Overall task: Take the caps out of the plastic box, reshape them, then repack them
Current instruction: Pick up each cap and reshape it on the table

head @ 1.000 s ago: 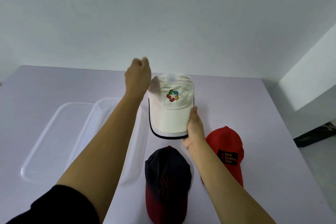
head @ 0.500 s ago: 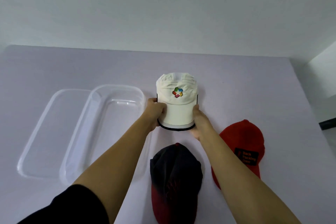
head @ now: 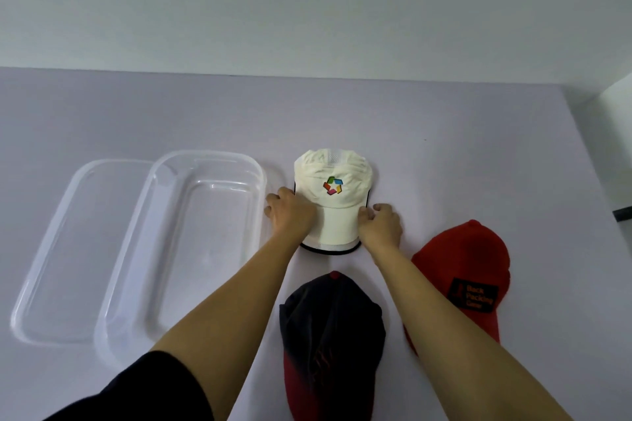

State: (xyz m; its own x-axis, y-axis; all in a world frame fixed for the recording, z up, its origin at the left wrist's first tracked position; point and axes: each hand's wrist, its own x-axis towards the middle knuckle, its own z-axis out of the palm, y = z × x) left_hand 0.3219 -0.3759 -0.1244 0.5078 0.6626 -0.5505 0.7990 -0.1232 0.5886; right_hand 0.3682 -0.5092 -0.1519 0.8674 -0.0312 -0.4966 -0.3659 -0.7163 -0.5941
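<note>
A white cap point(head: 333, 202) with a coloured star logo lies on the table, brim toward me. My left hand point(head: 290, 215) grips the brim's left edge and my right hand point(head: 379, 224) grips its right edge. Nearer to me lies a dark navy cap point(head: 330, 335) with a red brim. To its right rests a red cap point(head: 461, 270) with a black patch. The clear plastic box point(head: 191, 249) stands empty to the left of the white cap.
The box's clear lid point(head: 65, 249) lies flat beside the box on its left. The pale table point(head: 444, 154) ends at a white wall behind and drops off at the right edge.
My left hand came down from above the cap's crown to the brim's left edge. The white cap now rests lower on the table, held at both sides.
</note>
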